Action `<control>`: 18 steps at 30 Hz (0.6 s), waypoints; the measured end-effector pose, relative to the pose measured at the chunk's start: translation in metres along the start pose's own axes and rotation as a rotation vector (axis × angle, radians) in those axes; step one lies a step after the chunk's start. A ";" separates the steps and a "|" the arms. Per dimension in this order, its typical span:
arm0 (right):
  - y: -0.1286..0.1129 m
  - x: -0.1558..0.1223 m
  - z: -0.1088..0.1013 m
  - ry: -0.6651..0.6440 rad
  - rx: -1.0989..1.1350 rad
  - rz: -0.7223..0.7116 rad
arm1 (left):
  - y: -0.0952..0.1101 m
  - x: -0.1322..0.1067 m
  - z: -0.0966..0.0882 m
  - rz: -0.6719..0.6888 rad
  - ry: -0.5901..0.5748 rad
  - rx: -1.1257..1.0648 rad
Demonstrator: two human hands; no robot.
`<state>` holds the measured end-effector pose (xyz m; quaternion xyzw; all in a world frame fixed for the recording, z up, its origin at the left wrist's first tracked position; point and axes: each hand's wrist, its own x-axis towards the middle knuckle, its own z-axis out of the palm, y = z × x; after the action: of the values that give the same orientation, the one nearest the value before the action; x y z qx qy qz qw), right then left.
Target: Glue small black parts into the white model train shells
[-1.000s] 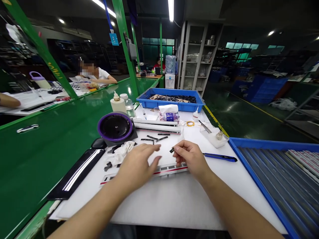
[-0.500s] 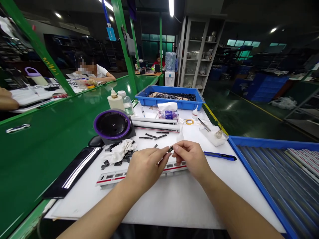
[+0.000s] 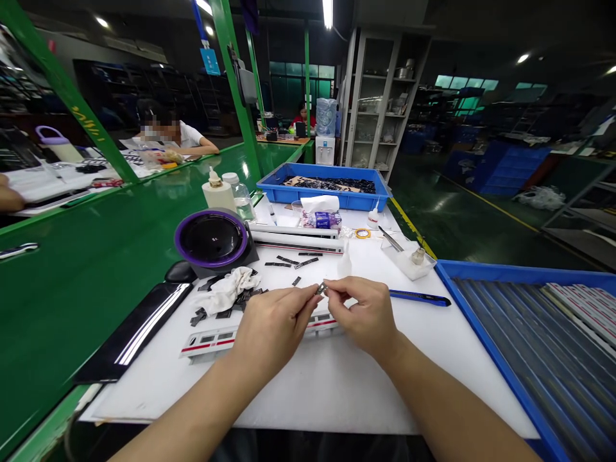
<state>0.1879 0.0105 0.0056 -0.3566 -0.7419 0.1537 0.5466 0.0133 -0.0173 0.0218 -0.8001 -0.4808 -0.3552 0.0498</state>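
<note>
Slackening pressure could drop the tiny black piece (image 3: 321, 289) pinched between the left hand (image 3: 274, 330) and right hand (image 3: 360, 317) onto the white model train shell (image 3: 212, 342) below.

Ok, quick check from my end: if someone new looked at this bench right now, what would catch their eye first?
The left hand and right hand meet mid-bench, pinching a small dark part above a white model train body with a red stripe. Beyond them sits a bright blue tray of black pieces, and a purple-rimmed round dish stands to its left.
</note>
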 end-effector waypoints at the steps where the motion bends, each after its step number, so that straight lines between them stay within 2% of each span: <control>1: 0.000 0.000 0.000 0.020 -0.001 0.008 | 0.000 0.000 0.000 -0.003 0.002 0.002; 4: 0.000 0.002 -0.003 0.065 -0.011 0.014 | 0.000 0.001 0.000 -0.059 -0.003 -0.037; 6: 0.000 0.005 -0.007 0.067 0.007 0.026 | 0.000 0.004 -0.004 -0.159 -0.043 -0.125; 8: 0.000 0.007 -0.012 0.034 0.055 0.020 | -0.001 0.009 -0.009 -0.328 -0.165 -0.262; 10: 0.000 0.009 -0.015 -0.024 0.115 -0.026 | -0.003 0.015 -0.016 -0.505 -0.346 -0.446; 12: 0.000 0.009 -0.015 -0.086 0.159 -0.098 | -0.004 0.019 -0.021 -0.621 -0.484 -0.661; 15: -0.001 0.009 -0.013 -0.151 0.194 -0.186 | -0.010 0.023 -0.023 -0.673 -0.567 -0.956; 18: -0.001 0.010 -0.011 -0.155 0.224 -0.212 | -0.019 0.027 -0.022 -0.677 -0.658 -1.063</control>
<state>0.1967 0.0150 0.0167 -0.2004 -0.7934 0.2040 0.5373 -0.0056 0.0033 0.0499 -0.5886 -0.4545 -0.2776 -0.6082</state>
